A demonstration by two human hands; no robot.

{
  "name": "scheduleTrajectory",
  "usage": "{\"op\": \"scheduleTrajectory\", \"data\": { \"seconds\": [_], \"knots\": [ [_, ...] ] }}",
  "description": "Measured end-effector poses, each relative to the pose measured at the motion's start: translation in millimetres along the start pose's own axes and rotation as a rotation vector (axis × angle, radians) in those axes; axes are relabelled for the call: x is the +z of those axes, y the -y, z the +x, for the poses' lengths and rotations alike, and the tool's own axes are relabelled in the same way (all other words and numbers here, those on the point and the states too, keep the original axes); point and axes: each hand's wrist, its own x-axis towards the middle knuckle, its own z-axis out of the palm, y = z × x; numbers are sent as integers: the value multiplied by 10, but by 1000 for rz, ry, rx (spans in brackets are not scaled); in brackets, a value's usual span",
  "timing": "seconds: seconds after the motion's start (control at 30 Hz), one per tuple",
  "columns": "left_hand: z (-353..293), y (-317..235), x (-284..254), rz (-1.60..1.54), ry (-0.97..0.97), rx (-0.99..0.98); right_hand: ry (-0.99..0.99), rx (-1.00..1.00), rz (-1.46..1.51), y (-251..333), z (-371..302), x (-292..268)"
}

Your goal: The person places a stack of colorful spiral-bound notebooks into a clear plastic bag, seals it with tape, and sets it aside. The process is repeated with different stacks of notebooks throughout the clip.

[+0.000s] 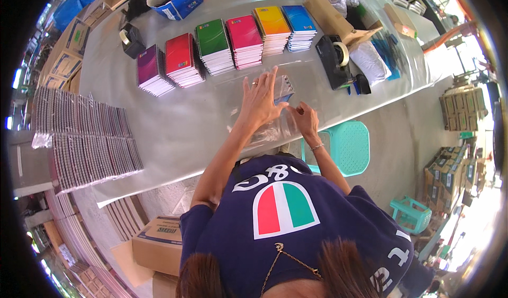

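Note:
My left hand [259, 101] lies palm down with its fingers spread, pressing on a clear plastic sheet or bag [264, 134]. A small blue-edged item with a pale, patterned top [286, 89] shows beside its fingers; its kind is partly hidden by the hand and glare. Close by on the right, my right hand [305, 119] has its fingers curled together at the plastic's edge; what is between them is not visible. Beyond the hands, spiral notebooks stand in a row of stacks: purple [150, 68], red [180, 53], green [211, 38], pink [243, 32], yellow [271, 21] and blue [297, 19].
A black tape dispenser [333, 62] sits right of the hands, near a white plastic packet [370, 62] and an open carton [338, 15]. Wrapped notebook bundles [87, 139] line the table's left side. Another dispenser [131, 40] is far left. A turquoise stool [350, 147] stands beside the table.

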Motion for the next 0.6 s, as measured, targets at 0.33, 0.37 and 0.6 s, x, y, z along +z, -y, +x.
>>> {"op": "scheduleTrajectory", "data": {
  "seconds": [0.33, 0.37, 0.6],
  "knots": [
    [-727, 185, -897, -164, -216, -41, -20, -172, 105, -590, 329, -562],
    [-927, 233, -1031, -86, -253, -107, -23, -167, 68, -511, 352, -607],
    [-2025, 1156, -1250, 266, -517, -483, 1, -263, 29, -470, 590, -591]
  ]
}}
